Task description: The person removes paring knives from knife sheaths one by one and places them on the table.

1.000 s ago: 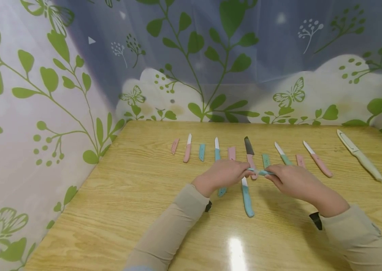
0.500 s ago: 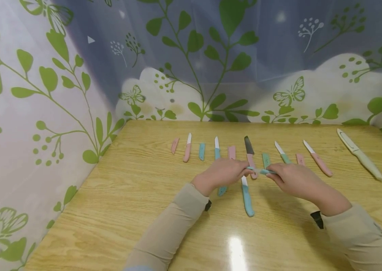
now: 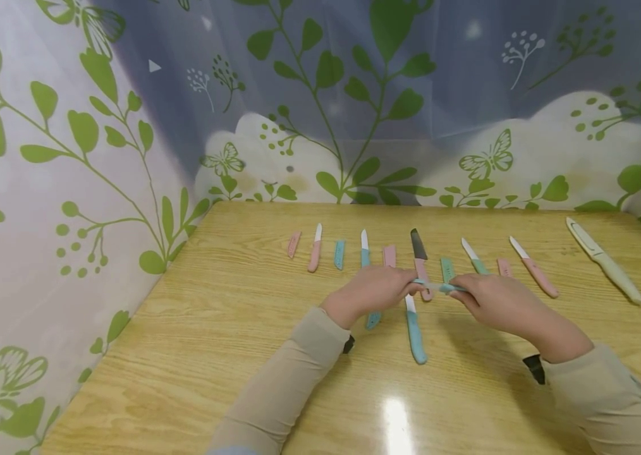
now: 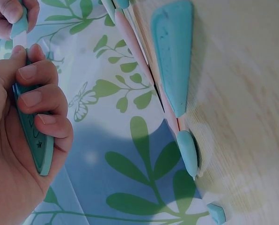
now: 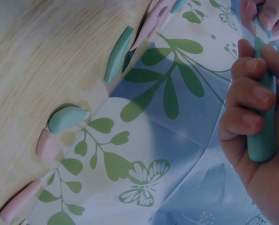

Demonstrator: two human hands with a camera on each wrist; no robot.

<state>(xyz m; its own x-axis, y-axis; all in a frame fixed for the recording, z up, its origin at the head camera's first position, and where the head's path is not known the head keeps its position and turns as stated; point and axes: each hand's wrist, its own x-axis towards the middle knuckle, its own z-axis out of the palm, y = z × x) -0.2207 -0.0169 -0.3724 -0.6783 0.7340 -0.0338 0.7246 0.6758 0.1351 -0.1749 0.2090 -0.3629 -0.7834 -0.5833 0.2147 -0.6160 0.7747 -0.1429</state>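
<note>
My left hand [image 3: 374, 291] grips a blue knife sheath [image 4: 35, 133], fingers curled along it. In my right hand [image 3: 497, 306] is the blue handle of a small knife [image 5: 262, 133]. Its white blade [image 3: 432, 287] bridges the short gap between the hands, the tip end hidden at the sheath's mouth. Both hands are raised over the table. Below them lies a blue-handled knife [image 3: 415, 338] with a white blade, partly covered by the left hand. Another blue sheath [image 3: 373, 321] shows from under the left wrist.
Along the back of the wooden table [image 3: 212, 284] lie several knives and sheaths, among them a pink knife [image 3: 313, 256], a blue sheath [image 3: 339, 254], a dark-bladed knife [image 3: 418, 246] and a green sheath [image 3: 447, 268]. A cream sheathed knife [image 3: 605, 260] lies far right. Patterned cloth [image 3: 275, 158] hangs behind.
My right hand has shifted slightly to the right with the knife handle, and more white blade shows between handle and sheath. The left hand stays nearly still.
</note>
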